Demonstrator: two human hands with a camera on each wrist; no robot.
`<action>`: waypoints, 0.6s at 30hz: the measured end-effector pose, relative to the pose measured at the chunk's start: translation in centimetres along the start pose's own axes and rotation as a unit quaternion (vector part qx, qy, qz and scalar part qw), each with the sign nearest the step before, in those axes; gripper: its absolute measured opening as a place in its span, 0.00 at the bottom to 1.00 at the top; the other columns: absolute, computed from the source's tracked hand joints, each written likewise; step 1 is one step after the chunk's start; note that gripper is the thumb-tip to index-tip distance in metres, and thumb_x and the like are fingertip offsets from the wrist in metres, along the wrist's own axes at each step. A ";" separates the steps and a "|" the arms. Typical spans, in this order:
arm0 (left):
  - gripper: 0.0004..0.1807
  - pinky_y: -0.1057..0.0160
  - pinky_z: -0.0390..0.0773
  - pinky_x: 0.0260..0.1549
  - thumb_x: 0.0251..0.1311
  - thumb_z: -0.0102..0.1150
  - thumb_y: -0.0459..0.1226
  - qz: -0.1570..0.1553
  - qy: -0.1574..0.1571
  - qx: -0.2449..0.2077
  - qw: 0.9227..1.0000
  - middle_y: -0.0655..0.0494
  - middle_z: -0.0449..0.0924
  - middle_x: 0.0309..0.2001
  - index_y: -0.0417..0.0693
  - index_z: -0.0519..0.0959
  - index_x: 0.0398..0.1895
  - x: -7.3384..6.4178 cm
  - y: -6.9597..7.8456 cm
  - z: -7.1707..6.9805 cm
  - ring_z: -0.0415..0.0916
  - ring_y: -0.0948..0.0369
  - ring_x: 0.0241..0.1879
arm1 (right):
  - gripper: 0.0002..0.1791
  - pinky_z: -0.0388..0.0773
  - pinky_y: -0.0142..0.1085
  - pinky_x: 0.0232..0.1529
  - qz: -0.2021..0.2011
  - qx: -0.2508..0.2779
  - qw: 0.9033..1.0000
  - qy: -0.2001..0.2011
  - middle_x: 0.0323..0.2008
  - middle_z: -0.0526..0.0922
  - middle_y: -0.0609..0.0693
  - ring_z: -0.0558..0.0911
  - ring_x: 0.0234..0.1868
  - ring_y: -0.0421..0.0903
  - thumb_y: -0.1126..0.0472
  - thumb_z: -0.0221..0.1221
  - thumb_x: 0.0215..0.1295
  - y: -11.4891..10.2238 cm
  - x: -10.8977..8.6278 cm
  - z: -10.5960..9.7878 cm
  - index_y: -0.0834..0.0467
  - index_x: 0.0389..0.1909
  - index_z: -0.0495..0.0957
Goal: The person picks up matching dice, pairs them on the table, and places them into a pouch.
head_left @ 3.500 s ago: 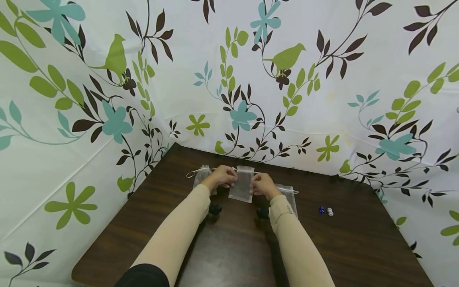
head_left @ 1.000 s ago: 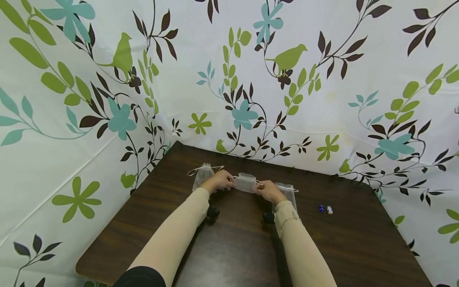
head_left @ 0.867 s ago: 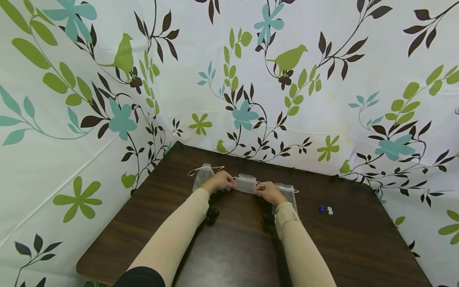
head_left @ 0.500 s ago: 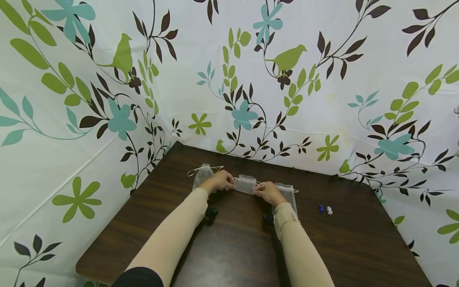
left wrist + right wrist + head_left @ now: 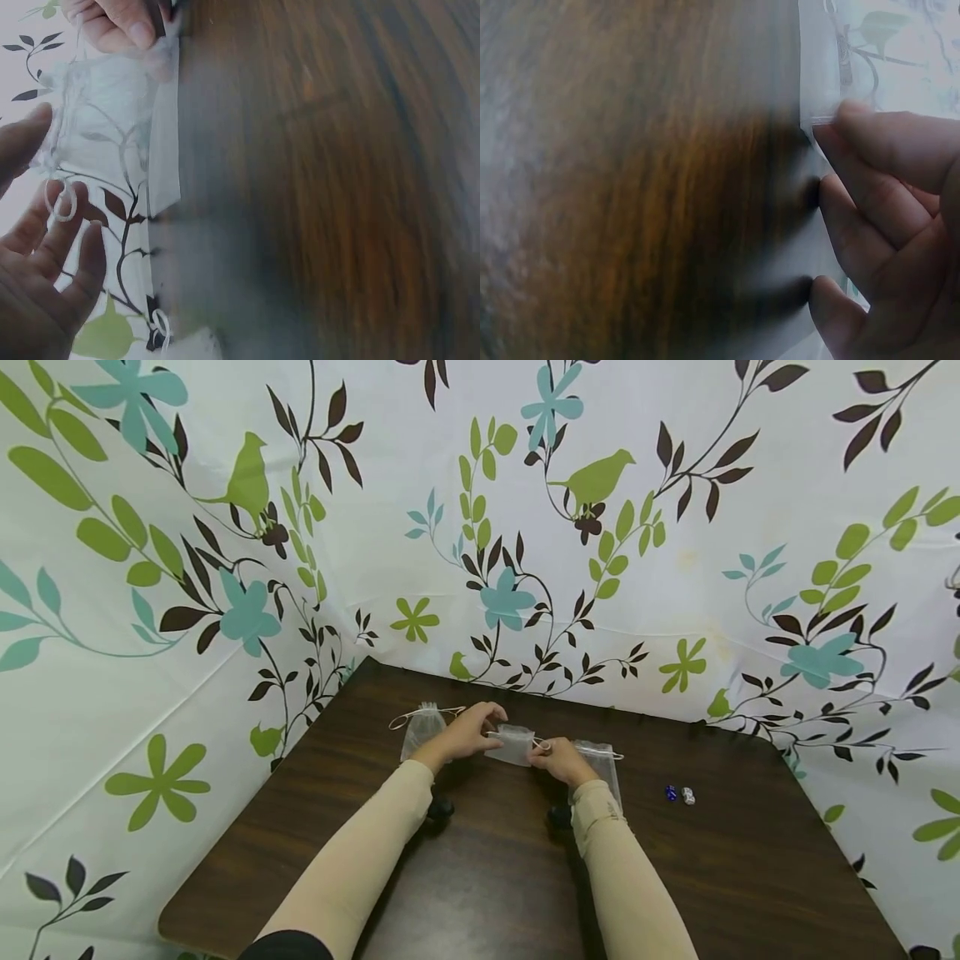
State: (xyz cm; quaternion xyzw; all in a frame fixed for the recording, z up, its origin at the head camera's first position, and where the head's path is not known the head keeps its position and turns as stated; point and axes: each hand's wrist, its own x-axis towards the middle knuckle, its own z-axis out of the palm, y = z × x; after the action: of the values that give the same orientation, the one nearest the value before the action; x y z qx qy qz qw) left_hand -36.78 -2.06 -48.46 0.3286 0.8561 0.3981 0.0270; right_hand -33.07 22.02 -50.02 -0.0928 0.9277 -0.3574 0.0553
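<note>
A small sheer white drawstring pouch (image 5: 515, 745) is between the two hands, over the far part of the table. Thumb and index finger of my right hand (image 5: 564, 762) pinch its lower right corner, plain in the right wrist view, where a clear edge of the pouch (image 5: 819, 67) shows. My left hand (image 5: 463, 735) is at the pouch's left side, thumb and fingers spread apart. In the left wrist view a cord loop (image 5: 73, 204) of the pouch hangs by the left fingertips. Another sheer pouch (image 5: 422, 727) lies left of the left hand.
A third sheer pouch (image 5: 602, 768) lies partly behind the right wrist. Two small shiny pieces, one blue (image 5: 671, 792) and one silver (image 5: 688, 796), lie on the dark wooden table (image 5: 757, 852) to the right. A patterned cloth (image 5: 637, 577) hangs behind the table.
Earlier both hands pinched the pouch, and its lower part has since come up so it looks shorter. Just now the left fingers have spread and risen slightly; the right hand stays in place.
</note>
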 end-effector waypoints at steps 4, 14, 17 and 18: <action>0.14 0.55 0.77 0.53 0.61 0.72 0.35 -0.016 -0.005 0.032 0.999 0.53 0.80 0.48 0.48 0.79 0.48 0.3 0.2 0.6 0.78 0.55 0.51 | 0.07 0.78 0.49 0.52 0.009 0.006 1.000 -0.007 0.46 0.86 0.58 0.82 0.49 0.55 0.66 0.65 0.68 -0.1 -0.2 -0.1 0.65 0.41 0.87; 0.06 0.61 0.77 0.41 0.61 0.72 0.37 -0.031 0.020 0.028 0.999 0.59 0.84 0.37 0.49 0.83 0.38 0.3 -0.5 1.0 0.78 0.63 0.37 | 0.06 0.78 0.50 0.54 0.011 0.016 1.000 -0.001 0.46 0.87 0.59 0.83 0.52 0.58 0.66 0.65 0.68 -0.1 -0.3 0.0 0.64 0.41 0.88; 0.05 0.63 0.77 0.36 0.64 0.70 0.38 -0.033 0.019 -0.011 0.999 0.59 0.83 0.36 0.49 0.83 0.38 0.1 -0.9 1.1 0.77 0.64 0.33 | 0.06 0.78 0.50 0.55 0.018 0.022 1.000 0.000 0.46 0.87 0.57 0.83 0.52 0.57 0.66 0.65 0.68 0.0 -0.4 0.0 0.63 0.40 0.88; 0.04 0.63 0.77 0.35 0.64 0.69 0.38 -0.034 0.020 -0.023 0.999 0.59 0.83 0.36 0.49 0.84 0.38 0.1 -1.0 1.2 0.76 0.64 0.33 | 0.06 0.78 0.50 0.54 0.017 0.022 1.000 0.002 0.46 0.87 0.57 0.83 0.52 0.57 0.66 0.65 0.68 0.0 -0.5 0.0 0.63 0.40 0.88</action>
State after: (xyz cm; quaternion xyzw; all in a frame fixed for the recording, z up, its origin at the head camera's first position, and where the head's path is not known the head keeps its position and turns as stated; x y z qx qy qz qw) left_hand -37.01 -1.72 -49.92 0.2900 0.8578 0.4232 0.0307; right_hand -32.60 22.10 -50.04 -0.0753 0.9210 -0.3771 0.0620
